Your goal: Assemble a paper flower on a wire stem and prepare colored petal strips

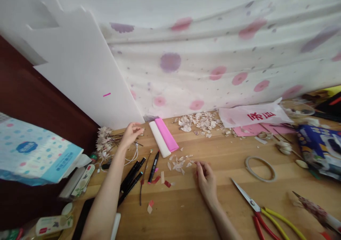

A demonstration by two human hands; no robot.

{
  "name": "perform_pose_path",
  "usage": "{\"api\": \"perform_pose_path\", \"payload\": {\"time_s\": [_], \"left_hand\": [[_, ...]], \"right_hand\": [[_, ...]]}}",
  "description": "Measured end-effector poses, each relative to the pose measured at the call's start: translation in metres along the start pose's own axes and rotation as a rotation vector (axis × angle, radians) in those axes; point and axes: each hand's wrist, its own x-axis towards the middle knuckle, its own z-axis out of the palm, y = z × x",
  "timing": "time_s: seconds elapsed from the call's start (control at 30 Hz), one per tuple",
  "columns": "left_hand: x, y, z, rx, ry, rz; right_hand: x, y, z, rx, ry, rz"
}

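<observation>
My left hand (131, 135) reaches over the back left of the wooden table, fingers pinched together. Something small and pale shows at its fingertips, too tiny to name. Beside it lie a white paper roll (160, 139) and a pink paper roll (166, 135). A bundle of dried-looking flowers (104, 140) with thin stems rests to its left. Nearer the middle, my right hand (206, 179) is closed, with thumb and forefinger on a pale petal at the edge of a small scatter of petals (178, 164). Its other fingers are curled under.
A larger petal heap (198, 122) lies by the curtain. Right of my right hand are a tape roll (261, 169) and open scissors (252, 201). Black markers (130, 179) lie near my left forearm. A tissue pack (37, 149) hangs at left; a white plastic bag (253, 115) lies behind.
</observation>
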Motion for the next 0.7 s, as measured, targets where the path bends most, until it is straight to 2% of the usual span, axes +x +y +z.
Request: {"api": "perform_pose_path", "payload": {"time_s": [0.07,0.2,0.3,0.43,0.57,0.7], "left_hand": [[-0.042,0.021,0.024,-0.056,-0.023,0.080],[-0.128,0.057,0.098,-0.088,-0.136,0.230],[-0.171,0.072,0.138,-0.033,-0.104,0.316],[-0.198,0.077,0.158,0.022,-0.077,0.425],[-0.217,0.077,0.164,0.018,-0.086,0.473],[-0.238,0.078,0.165,-0.014,-0.177,0.495]], "right_hand": [[-0.004,-0.008,0.006,0.063,-0.029,0.029],[-0.022,-0.028,0.014,0.154,-0.185,0.142],[-0.040,-0.042,0.008,0.075,-0.285,0.228],[-0.058,-0.056,-0.014,-0.137,-0.254,0.274],[-0.068,-0.057,-0.031,-0.133,-0.211,0.263],[-0.076,-0.057,-0.047,-0.112,-0.205,0.237]]}}
